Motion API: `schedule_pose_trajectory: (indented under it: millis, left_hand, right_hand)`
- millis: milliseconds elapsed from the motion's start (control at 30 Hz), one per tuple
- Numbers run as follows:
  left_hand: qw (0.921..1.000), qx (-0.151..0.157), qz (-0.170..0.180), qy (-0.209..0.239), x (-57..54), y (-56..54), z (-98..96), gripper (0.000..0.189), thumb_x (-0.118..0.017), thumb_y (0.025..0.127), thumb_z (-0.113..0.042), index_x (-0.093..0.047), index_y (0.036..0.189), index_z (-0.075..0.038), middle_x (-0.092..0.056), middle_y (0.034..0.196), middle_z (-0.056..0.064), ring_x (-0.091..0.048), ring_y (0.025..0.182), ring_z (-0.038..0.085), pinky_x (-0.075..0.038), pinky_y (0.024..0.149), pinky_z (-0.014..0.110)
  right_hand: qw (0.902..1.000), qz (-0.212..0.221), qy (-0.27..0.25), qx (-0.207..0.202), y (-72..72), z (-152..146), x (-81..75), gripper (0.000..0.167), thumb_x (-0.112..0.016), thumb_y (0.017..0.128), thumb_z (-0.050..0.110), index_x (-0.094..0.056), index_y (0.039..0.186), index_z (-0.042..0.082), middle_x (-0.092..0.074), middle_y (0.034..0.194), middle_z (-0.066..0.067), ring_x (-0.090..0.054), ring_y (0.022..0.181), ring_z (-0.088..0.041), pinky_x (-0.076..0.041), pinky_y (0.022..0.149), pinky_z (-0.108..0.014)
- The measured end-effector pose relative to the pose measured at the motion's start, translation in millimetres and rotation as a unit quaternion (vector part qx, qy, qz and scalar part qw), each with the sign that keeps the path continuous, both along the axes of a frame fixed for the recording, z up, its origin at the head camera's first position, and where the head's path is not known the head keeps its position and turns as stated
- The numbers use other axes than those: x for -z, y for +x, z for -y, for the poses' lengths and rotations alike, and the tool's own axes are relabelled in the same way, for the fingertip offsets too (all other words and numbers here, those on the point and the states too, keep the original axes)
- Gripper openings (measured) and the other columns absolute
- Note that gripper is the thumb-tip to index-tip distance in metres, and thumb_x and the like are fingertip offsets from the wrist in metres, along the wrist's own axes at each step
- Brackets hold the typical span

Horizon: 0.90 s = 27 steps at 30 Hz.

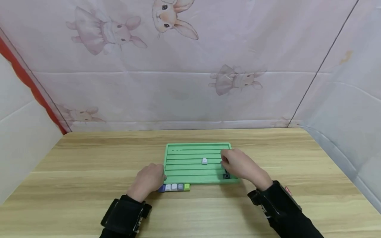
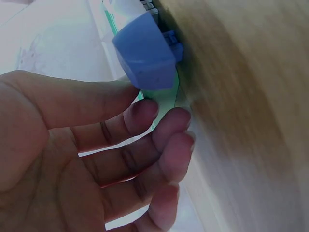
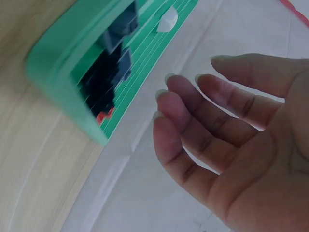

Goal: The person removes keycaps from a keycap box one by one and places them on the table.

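Lengthwise, the green tray (image 1: pixel 184 167) runs left to right, left hand (image 1: pixel 150 178) and right hand (image 1: pixel 240 164) loosely curled, empty.

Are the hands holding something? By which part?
The right hand holds nothing. The left hand is near the green tray and a blue block; whether it grips either, I can't tell.

Views share the tray (image 1: pixel 184 167) — head above, wrists close.

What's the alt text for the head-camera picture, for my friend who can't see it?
A person's left grip is at the left edge of a green tray on a wooden table, the right grip over the tray's right side. A white keycap and a dark keycap sit inside; a row of keycaps lies in front.
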<state>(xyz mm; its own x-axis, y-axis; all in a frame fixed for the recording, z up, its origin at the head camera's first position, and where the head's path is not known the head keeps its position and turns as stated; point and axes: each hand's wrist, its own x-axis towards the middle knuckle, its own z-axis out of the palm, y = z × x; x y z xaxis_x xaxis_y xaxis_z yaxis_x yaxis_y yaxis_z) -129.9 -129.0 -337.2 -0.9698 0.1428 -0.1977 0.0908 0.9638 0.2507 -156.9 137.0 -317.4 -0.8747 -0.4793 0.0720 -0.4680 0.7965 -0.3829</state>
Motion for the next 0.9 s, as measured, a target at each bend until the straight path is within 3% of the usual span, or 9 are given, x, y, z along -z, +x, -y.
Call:
schedule_pose_trajectory:
  millis: [167, 400, 667, 900]
  left_hand:
    - [1.0, -0.001, -0.001, 0.001, 0.9, -0.2, -0.4, 0.015, -0.06, 0.087, -0.012, -0.057, 0.075, -0.003, -0.048, 0.06, 0.006, -0.044, 0.051, 0.017, -0.034, 0.046, 0.026]
    - [1.0, -0.002, -0.001, 0.0, 1.6, 0.1, 0.6, 0.013, -0.06, 0.088, -0.012, -0.059, 0.08, -0.002, -0.048, 0.061, 0.007, -0.044, 0.051, 0.018, -0.033, 0.046, 0.026]
    - [1.0, -0.001, -0.006, -0.001, 3.0, -0.7, 0.4, 0.012, -0.06, 0.087, -0.011, -0.059, 0.08, -0.001, -0.048, 0.061, 0.007, -0.044, 0.051, 0.018, -0.033, 0.046, 0.026]
    - [1.0, -0.007, 0.005, -0.002, 2.5, -1.0, 0.1, 0.013, -0.059, 0.088, -0.012, -0.059, 0.08, -0.002, -0.048, 0.061, 0.007, -0.044, 0.051, 0.018, -0.033, 0.046, 0.026]
  right_hand:
    - [0.9999, -0.006, -0.002, 0.012, -6.1, 16, -1.4, 0.013, -0.055, 0.084, 0.0, -0.052, 0.073, 0.007, -0.047, 0.062, 0.0, -0.04, 0.054, -0.011, -0.035, 0.05, -0.023]
    - [0.9983, 0.02, -0.021, 0.05, -12.1, 41, -4.6, 0.007, -0.053, 0.082, -0.003, -0.057, 0.079, 0.002, -0.055, 0.069, -0.004, -0.045, 0.055, -0.014, -0.039, 0.051, -0.025]
    - [0.9926, 0.073, -0.012, 0.097, -19.4, 58, -5.0, 0.024, -0.049, 0.076, -0.01, -0.041, 0.062, 0.008, -0.033, 0.055, -0.001, -0.03, 0.045, -0.011, -0.027, 0.043, -0.021]
    - [0.9884, 0.096, 0.013, 0.117, -26.0, 69, -2.6, 0.032, -0.053, 0.075, -0.009, -0.035, 0.059, 0.011, -0.03, 0.056, 0.0, -0.031, 0.046, -0.011, -0.027, 0.042, -0.02]
